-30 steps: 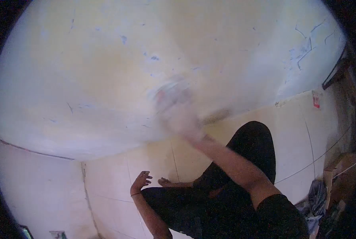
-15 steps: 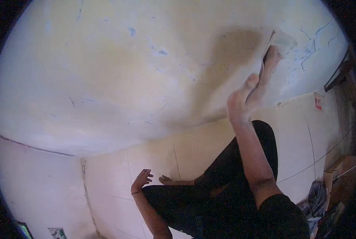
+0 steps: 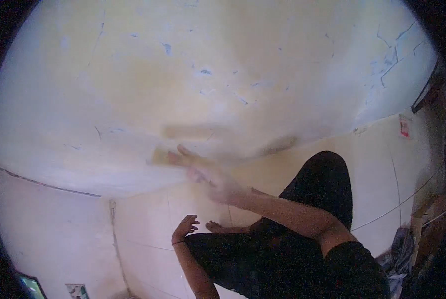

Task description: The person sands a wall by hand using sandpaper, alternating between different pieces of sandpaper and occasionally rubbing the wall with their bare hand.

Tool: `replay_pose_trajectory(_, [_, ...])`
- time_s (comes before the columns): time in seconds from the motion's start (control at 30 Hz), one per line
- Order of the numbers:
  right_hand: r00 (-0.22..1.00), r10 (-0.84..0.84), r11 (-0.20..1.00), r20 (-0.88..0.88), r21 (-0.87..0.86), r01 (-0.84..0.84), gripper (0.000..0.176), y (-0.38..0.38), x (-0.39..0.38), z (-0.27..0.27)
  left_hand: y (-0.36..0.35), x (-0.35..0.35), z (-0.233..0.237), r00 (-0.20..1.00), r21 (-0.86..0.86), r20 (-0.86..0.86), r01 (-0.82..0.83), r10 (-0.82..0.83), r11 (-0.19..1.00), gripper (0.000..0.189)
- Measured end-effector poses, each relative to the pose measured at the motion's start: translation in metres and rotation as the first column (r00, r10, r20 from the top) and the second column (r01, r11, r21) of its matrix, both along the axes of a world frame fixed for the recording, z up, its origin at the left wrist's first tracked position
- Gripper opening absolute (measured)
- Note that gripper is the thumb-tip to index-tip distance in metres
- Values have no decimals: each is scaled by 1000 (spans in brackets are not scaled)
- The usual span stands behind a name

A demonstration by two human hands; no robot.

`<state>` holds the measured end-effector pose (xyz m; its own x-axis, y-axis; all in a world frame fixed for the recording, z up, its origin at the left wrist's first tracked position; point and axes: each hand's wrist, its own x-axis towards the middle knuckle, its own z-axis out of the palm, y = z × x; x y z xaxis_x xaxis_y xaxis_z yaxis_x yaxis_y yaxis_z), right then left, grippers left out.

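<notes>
My right hand (image 3: 210, 177), smeared by motion and whitish with dust, is closed on a flat pale-yellow sheet (image 3: 159, 157). The sheet lies close against the lower part of a cracked, patchy wall (image 3: 133, 89), and its shadow falls just above. My right arm stretches across in front of my raised knee (image 3: 327, 174). My left hand (image 3: 185, 228) hangs past my other knee, holding nothing, its fingers loosely apart. A dark band circles that wrist.
Pale floor tiles (image 3: 148, 219) run along the wall's foot, with my bare foot (image 3: 214, 226) on them. To the right lie a cardboard box (image 3: 430, 212) and a dark crumpled bag (image 3: 401, 241). A small red-and-white packet (image 3: 405, 126) is near the wall's base.
My right hand has swept left and down across the wall with the sheet. My left hand keeps its place by the knee; the view has shifted slightly.
</notes>
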<state>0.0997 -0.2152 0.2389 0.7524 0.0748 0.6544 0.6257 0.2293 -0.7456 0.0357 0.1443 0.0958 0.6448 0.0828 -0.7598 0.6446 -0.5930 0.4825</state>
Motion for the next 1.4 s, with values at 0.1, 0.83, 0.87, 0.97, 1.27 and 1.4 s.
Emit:
replay_pose_trajectory(0.1, [859,69,971,-508,232,59,33,-41,10,18,2,4,-4,1000,-5,24,3,-3,1000,40])
replay_pose_trajectory(0.83, [130,-888,282,442,300,911,48,-153,24,30,-3,7,0,999,-10,37,17,-16,1000,42])
replay_pose_trajectory(0.87, [87,-820,298,566,291,909,46,-150,23,27,-3,6,1,996,-4,64,66,-65,998,42])
replay_pose_trajectory(0.97, [128,-797,274,590,164,948,47,-135,6,43,-12,4,11,997,27,55,55,-56,998,42])
replay_pose_trajectory(1.27, [421,-782,274,461,-353,895,67,-103,44,11,-11,7,9,999,-17,45,13,-12,1000,42])
replay_pose_trajectory(1.4, [384,-797,182,466,-420,889,73,-80,56,-43,-8,1,6,999,-16,33,9,-9,1000,44])
